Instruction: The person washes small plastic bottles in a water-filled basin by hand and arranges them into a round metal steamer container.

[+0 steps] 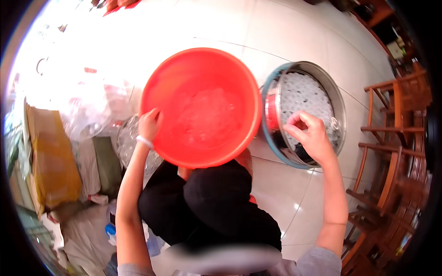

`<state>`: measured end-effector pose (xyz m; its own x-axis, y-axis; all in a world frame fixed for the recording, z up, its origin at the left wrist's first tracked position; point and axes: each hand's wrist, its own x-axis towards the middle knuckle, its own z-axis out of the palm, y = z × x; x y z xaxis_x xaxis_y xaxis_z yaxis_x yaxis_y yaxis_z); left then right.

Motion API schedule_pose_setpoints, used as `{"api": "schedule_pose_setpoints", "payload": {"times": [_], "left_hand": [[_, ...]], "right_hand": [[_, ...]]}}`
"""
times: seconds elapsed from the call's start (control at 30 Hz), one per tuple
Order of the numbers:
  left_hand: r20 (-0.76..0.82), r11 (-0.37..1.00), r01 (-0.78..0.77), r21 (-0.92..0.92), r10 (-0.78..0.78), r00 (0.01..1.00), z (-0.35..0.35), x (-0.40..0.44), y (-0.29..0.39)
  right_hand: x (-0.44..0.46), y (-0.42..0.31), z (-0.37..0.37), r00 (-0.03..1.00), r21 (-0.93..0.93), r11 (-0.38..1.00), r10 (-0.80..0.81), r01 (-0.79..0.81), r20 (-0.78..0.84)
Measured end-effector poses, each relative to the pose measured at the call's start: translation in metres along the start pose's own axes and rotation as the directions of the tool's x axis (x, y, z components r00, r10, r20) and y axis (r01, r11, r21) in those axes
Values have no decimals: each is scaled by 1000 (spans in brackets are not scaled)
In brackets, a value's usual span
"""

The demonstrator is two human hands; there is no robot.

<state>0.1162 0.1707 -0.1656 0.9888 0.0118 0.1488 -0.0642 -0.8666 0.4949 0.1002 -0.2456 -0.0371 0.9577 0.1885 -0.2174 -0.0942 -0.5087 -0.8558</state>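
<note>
A large red plastic basin sits in front of my knees, with blurred, clear or whitish lumps in its bottom. At its left rim is my left hand, fingers curled together; whatever they may hold is hidden. To the right stands a round stainless steel pot inside a blue basin. Small translucent white pieces fill the pot in a heap; their exact kind is unclear. Over the pot's near left part, my right hand has thumb and forefinger closed in a pinch. Anything between those fingertips is too small to make out.
Clear plastic bags lie at the left, near a cardboard box with yellow tape and a green sack. Wooden chairs line the right side. The floor has pale tiles.
</note>
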Motion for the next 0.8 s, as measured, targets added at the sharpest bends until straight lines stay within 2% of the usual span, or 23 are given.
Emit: {"api": "schedule_pose_setpoints", "payload": {"times": [0.1, 0.17, 0.23, 0.3, 0.33, 0.4, 0.43, 0.5, 0.57, 0.8], "left_hand": [[-35, 999, -6, -39, 4, 999, 1, -1, -4], [-32, 999, -2, -42, 0, 1000, 2, 0, -5], [-77, 995, -29, -97, 22, 997, 2, 0, -4], [-73, 993, -5, -114, -4, 997, -2, 0, 0], [-80, 993, -16, -120, 6, 997, -4, 1, 2], [-101, 990, -40, -132, 27, 995, -2, 0, -2], [-97, 991, -20, -134, 8, 995, -2, -1, -4], [-62, 992, -75, -106, 68, 996, -3, 0, -7], [-56, 993, -60, -105, 54, 997, -5, 0, -6], [-118, 978, -80, -190, 58, 991, -3, 0, -6]], "right_hand": [[53, -40, 58, 971, 37, 987, -160, 156, 176], [113, -18, 113, 925, -123, 949, -247, 292, 290], [166, 8, 170, 933, -261, 951, -66, 166, 353], [207, 51, 224, 909, -431, 884, 17, 181, 416], [223, 73, 249, 902, -430, 883, 20, 186, 431], [243, 112, 296, 806, -543, 805, 148, 238, 574], [243, 126, 314, 794, -542, 804, 155, 244, 588], [242, 137, 341, 803, -648, 708, 197, 280, 562], [238, 139, 356, 814, -706, 637, 207, 308, 542], [220, 140, 374, 786, -712, 557, 161, 428, 598]]}}
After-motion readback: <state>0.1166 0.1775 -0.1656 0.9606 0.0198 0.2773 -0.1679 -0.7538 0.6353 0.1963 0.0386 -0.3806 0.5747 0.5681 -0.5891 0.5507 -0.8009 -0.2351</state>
